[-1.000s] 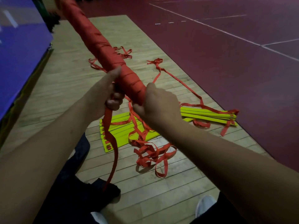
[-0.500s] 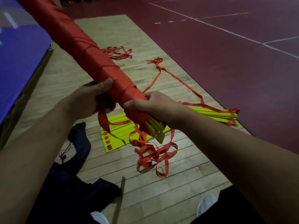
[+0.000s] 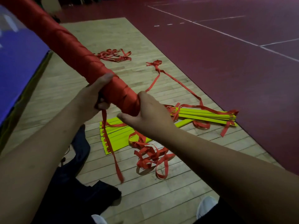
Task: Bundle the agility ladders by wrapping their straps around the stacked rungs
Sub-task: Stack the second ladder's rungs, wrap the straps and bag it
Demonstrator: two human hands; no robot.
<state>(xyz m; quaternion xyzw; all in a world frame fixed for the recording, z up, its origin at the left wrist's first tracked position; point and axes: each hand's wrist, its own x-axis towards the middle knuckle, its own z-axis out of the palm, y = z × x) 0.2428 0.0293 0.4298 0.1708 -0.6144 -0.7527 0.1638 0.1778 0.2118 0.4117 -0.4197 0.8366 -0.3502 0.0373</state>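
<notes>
While the webbing needs tension to sit tight, the wrapped bundle [image 3: 77, 54] is held up off the wood floor [image 3: 145, 199], slanting from upper left down to mid-frame, with red strap covering the rungs along its whole visible length. The left hand [image 3: 92, 99] grips near the lower end, thumb laid over the top and fingers curled underneath. It appears to pinch the strap tail [image 3: 113, 151], which hangs slack toward the floor. The right hand [image 3: 150, 113] caps the very end, probably to stop the stacked rungs sliding out. Its thumb lies straight beneath and its index finger over the top; the other fingers are hidden behind. Judgement: winding on this ladder is nearly done, and the tail needs tucking. Below, unbundled, are yellow rungs [image 3: 116, 138] fanned flat, a second stack [image 3: 207, 115] to the right, and loose straps [image 3: 150, 156] tangled between.
</notes>
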